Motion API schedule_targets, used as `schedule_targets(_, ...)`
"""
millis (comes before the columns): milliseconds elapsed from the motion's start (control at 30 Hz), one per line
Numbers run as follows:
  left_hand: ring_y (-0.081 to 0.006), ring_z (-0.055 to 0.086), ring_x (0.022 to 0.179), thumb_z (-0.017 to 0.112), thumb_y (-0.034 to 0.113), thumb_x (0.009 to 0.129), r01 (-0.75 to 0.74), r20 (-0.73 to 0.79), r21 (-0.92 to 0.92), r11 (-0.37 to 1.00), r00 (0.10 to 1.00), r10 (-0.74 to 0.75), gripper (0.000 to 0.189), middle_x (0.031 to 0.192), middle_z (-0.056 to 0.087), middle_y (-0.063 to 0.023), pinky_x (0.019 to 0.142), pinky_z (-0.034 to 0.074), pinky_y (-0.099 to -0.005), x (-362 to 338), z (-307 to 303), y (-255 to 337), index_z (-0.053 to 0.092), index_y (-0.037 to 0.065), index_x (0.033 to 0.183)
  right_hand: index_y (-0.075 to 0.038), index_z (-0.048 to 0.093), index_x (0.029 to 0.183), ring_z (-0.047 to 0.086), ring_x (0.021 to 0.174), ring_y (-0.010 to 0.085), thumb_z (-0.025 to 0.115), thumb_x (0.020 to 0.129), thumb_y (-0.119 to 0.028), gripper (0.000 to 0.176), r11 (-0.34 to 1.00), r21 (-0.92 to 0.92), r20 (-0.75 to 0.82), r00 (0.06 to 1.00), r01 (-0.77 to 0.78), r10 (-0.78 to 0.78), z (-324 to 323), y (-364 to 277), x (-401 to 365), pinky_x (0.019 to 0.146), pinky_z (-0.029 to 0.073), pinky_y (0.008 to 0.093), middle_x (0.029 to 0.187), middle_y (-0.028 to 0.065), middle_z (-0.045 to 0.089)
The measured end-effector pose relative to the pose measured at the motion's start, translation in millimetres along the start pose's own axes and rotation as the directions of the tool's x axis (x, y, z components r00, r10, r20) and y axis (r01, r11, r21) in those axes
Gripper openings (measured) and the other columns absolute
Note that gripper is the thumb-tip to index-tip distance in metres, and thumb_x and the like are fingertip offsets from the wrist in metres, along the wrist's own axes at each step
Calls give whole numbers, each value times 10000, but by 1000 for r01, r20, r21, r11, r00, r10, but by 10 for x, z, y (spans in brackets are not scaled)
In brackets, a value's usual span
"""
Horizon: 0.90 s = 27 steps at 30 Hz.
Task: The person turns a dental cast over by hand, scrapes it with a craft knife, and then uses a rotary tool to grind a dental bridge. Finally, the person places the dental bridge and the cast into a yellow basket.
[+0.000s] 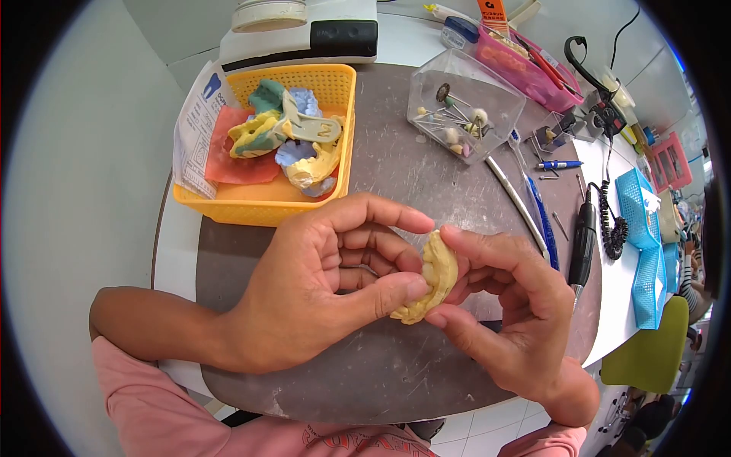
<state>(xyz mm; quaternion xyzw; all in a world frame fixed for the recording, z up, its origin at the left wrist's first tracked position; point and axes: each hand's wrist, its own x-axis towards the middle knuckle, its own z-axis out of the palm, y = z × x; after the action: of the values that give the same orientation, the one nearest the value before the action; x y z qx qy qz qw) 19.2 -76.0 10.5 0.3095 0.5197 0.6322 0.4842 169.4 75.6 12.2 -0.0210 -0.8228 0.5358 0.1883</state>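
Note:
A small pale yellow dental cast (pixel 438 278) is held up between both hands above the brown work mat. My left hand (pixel 327 282) grips it with the thumb on its near left side; the fingers curl behind, partly hidden. At its right side, my right hand (pixel 510 305) pinches it between the thumb at the lower edge and a finger at the top. To the upper left, a yellow basket (pixel 346 164) holds an impression tray (pixel 304 124), a red sheet (pixel 236 156), another yellow cast (pixel 314 167) and a printed paper (pixel 199 126).
Behind the hands is a clear box (pixel 426 76) of rotary burs. A black handpiece (pixel 583 240), a blue-handled brush (pixel 539 213) and a blue pen (pixel 560 164) lie to the right. Farther back are a pink basket (pixel 525 76) and a white device (pixel 304 38); blue baskets (pixel 640 251) stand far right.

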Motion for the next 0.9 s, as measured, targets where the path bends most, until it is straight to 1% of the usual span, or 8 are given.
schedule_targets(333, -105, 618, 950, 671, -42, 836, -17, 2, 108, 994, 1000, 17, 524, 981, 622, -80, 861, 520, -246, -9, -23, -10, 440, -24, 1306, 52, 498, 1307, 632, 954, 150, 756, 756, 41, 609, 995, 71, 32, 997, -70, 68, 10, -7, 26, 797, 544, 270, 1059, 106, 616)
schedule_targets(500, -130, 618, 993, 715, 60, 847, -288, 103, 329, 899, 958, 269, 566, 1099, 619, -111, 910, 480, -275, 0, -77, -56, 424, -13, 1327, 40, 447, 1302, 633, 1017, 174, 735, 775, 46, 601, 973, 171, 40, 988, -153, 148, -22, -50, 44, 857, 543, 280, 1083, 116, 601)
schedule_targets(567, -146, 609, 1039, 716, 81, 852, -346, 87, 347, 872, 937, 337, 613, 1154, 603, -127, 940, 468, -289, 4, -37, -65, 388, -14, 1361, 24, 433, 1249, 628, 1034, 179, 719, 790, 47, 541, 935, 307, -49, 978, -178, 202, -37, -38, 47, 879, 536, 280, 1098, 123, 594)
schedule_targets(633, -163, 599, 1086, 718, 103, 857, -403, 73, 361, 841, 912, 405, 661, 1209, 587, -142, 970, 455, -303, -4, -3, -102, 352, -15, 1394, 17, 440, 1199, 630, 1057, 187, 665, 805, 99, 461, 943, 311, -75, 986, -117, 147, -69, 16, 57, 877, 553, 272, 1105, 136, 590)
schedule_targets(733, -196, 563, 1174, 680, 96, 884, -318, 43, 248, 915, 947, 318, 710, 1281, 549, -160, 1016, 446, -322, 2, 12, -132, 264, -14, 1449, 10, 426, 1142, 627, 1063, 197, 664, 810, 95, 417, 922, 382, -161, 979, -55, 125, -92, 36, 62, 883, 552, 271, 1104, 129, 571)
schedule_targets(800, -210, 557, 1188, 635, 78, 911, 10, 103, -84, 996, 995, -1, 674, 1294, 543, -158, 1035, 452, -332, 14, 30, -47, 252, -17, 1457, 6, 429, 1122, 631, 1058, 200, 670, 807, 93, 407, 922, 381, -153, 979, -66, 133, -69, 16, 58, 884, 551, 274, 1087, 130, 578)
schedule_targets(867, -207, 557, 1188, 617, 72, 920, -7, 96, -81, 997, 995, 14, 645, 1296, 541, -154, 1026, 465, -326, 33, 3, -27, 264, -20, 1452, 2, 431, 1103, 634, 1052, 203, 676, 803, 92, 397, 920, 383, -139, 980, -77, 140, -34, 16, 54, 884, 550, 278, 1069, 132, 585)
schedule_targets(900, -203, 558, 1188, 600, 65, 929, -19, 92, -80, 997, 995, 26, 616, 1299, 539, -151, 1017, 478, -319, 37, -6, -23, 276, -22, 1446, -2, 434, 1084, 640, 1035, 198, 691, 795, 84, 397, 967, 253, -136, 989, -20, 56, -18, 31, 52, 865, 551, 276, 1039, 129, 598)
